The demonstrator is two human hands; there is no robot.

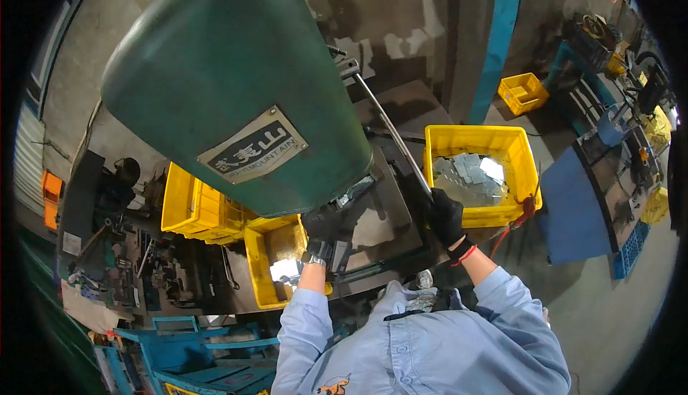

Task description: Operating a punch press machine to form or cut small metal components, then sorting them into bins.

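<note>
The large green press head with a metal nameplate fills the upper left and middle. My right hand, in a black glove, is closed round the lower end of a long steel lever that slants down from the machine's side. In a black glove too, my left hand reaches under the lower end of the press head, near a metal tool block. Its fingers are dark and partly hidden, so what they hold, if anything, does not show. Below lies the press's dark work table.
A yellow bin with flat metal plates stands on the right. Left of my left hand is another yellow bin with shiny pieces, beside stacked yellow bins. Farther right are a blue panel and a cluttered bench.
</note>
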